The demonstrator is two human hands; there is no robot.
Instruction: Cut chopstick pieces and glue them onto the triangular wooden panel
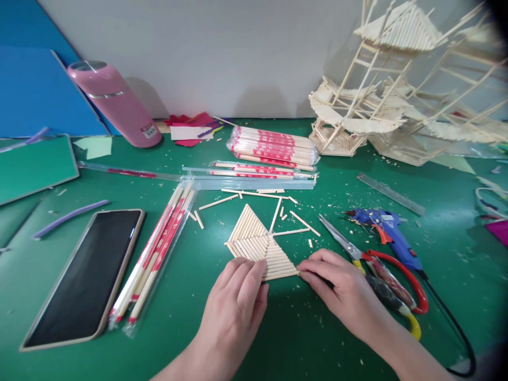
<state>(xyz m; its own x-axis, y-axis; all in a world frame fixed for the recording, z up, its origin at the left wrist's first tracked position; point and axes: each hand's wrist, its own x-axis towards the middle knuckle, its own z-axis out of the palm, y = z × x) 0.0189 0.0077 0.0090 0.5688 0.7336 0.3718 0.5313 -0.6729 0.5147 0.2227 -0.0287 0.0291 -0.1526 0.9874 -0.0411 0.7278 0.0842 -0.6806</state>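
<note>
A partly fan-shaped panel of pale wooden sticks (251, 243), laid side by side in triangular sections, lies on the green table. Two thin sticks stand out from its centre like spokes, one a spoke (291, 232) pointing right. My left hand (234, 301) grips the panel's near edge, its fingers on top and the thumb low at the side. With thumb and index finger pinched, my right hand (337, 283) holds the panel's near right corner at the end of the last stick. Cut stick pieces (305, 223) are scattered just beyond the panel.
Right of the panel lie scissors (345, 243), red- and yellow-handled pliers (416, 280), a blue glue gun (397, 238) and a clear ruler (391, 194). Stick models (381, 116) stand behind. Wrapped chopsticks (273, 147), a phone (85, 278) and a pink bottle (119, 106) are also here.
</note>
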